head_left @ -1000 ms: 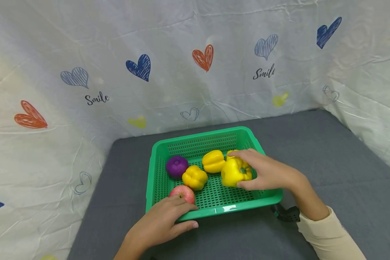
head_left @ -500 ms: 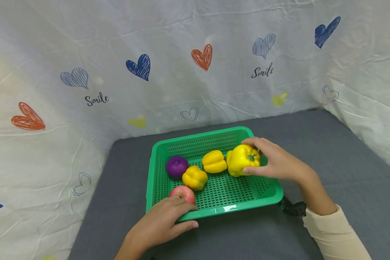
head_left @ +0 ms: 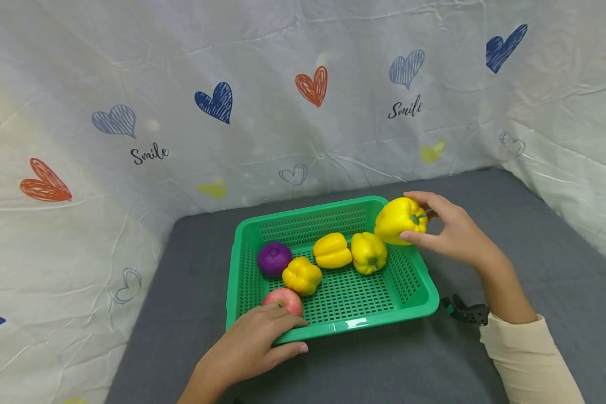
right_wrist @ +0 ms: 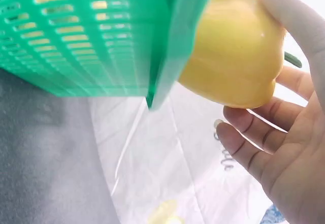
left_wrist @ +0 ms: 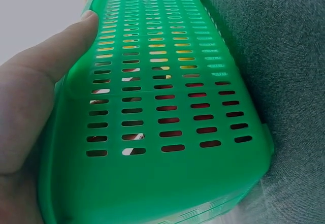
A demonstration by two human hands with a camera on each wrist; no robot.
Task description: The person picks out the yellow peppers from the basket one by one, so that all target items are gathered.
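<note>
A green plastic basket (head_left: 348, 324) stands on the grey cloth. My left hand (head_left: 252, 342) grips its near-left rim, fingers over the edge and thumb outside; the left wrist view shows the thumb (left_wrist: 66, 43) against the slotted wall. The fingers partly hide a pink apple (head_left: 285, 300). Above the basket's far-right corner, my right hand (head_left: 451, 230) holds a yellow bell pepper (head_left: 400, 220) between thumb and fingers, its green stem turned toward the palm. Inside the basket lie another yellow pepper (head_left: 368, 252), a stemless-looking yellow pepper (head_left: 332, 251), an orange-yellow pepper (head_left: 302, 276) and a round purple vegetable (head_left: 274, 259).
Grey cloth (head_left: 485, 219) covers the table around the basket. Behind and at both sides hangs a white curtain (head_left: 262, 129) printed with hearts. A black strap (head_left: 467, 311) hangs by the right wrist, at the beige sleeve (head_left: 520, 348).
My right hand has lifted the yellow bell pepper up and to the right, from inside the basket to its far-right rim, uncovering another yellow pepper. The left hand has stayed in place.
</note>
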